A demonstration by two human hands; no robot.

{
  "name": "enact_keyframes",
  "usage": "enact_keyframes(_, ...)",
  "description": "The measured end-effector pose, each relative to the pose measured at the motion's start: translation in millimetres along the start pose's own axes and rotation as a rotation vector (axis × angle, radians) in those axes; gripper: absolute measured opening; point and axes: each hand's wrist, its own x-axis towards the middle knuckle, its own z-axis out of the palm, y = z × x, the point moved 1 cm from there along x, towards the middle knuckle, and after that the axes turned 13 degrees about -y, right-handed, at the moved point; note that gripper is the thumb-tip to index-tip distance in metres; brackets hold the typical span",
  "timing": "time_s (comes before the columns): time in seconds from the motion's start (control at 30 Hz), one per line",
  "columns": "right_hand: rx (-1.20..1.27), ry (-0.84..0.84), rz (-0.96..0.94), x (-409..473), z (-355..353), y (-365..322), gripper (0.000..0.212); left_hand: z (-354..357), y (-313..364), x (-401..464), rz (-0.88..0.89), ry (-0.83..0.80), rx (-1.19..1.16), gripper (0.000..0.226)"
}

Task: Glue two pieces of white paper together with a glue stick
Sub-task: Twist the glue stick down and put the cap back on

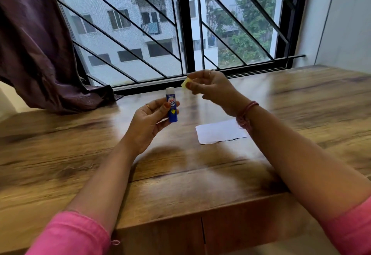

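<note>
- While held above the wooden worktop [200, 174], glue stick [172, 105] upright in left hand [149, 121], thumb across the blue label, fingers curled round the barrel from behind.
- White tip of the stick exposed at top, pointing up toward the window; blue body with red and white lettering, yellow mark low on the label.
- Right hand [213, 88] raised farther back and to the right, well apart from the stick, pinching a small yellow cap [185, 83] between thumb and fingertips; remaining fingers loosely curled.
- Ring on a finger of each hand; pink thread bracelet [246, 114] round the right wrist.
- Pink sleeves at both forearms, near edge of view.
- White paper [218, 132] flat on the worktop, right of centre, partly under the right wrist in the view; near edge ragged, a dark line of shadow along it at the right end.
- Cannot tell whether one sheet or two stacked: only one white shape distinguishable.
- Paper not touched by either hand; both hands in the air above the surface.
- Shadows of both arms on the wood, near side of the paper.
- Purple curtain [40, 43] bunched at far left, its hem resting on the worktop's far edge.
- Window with black diagonal grille [180, 23] along the far side; white apartment block and green trees beyond.
- Cabinet front with a vertical seam below the worktop's near edge.
</note>
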Motion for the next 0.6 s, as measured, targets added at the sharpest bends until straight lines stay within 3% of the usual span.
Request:
enact_keyframes(0.2,0.044,-0.163,-0.016,-1.7,11.3,-7.7,0.027,1.6,-2.4,-2.2,-0.051,-0.046,0.043,0.03)
enact_keyframes(0.33,-0.064,-0.201,-0.017,-3.0,15.8,-9.3,0.023,1.3,-5.1,-2.7,-0.078,-0.043,0.027,0.03)
enact_keyframes(0.6,-0.368,-0.211,-0.13,-2.6,22.3,-6.2,0.039,-1.6,-6.1,-1.7,-0.055,-0.004,-0.022,0.028)
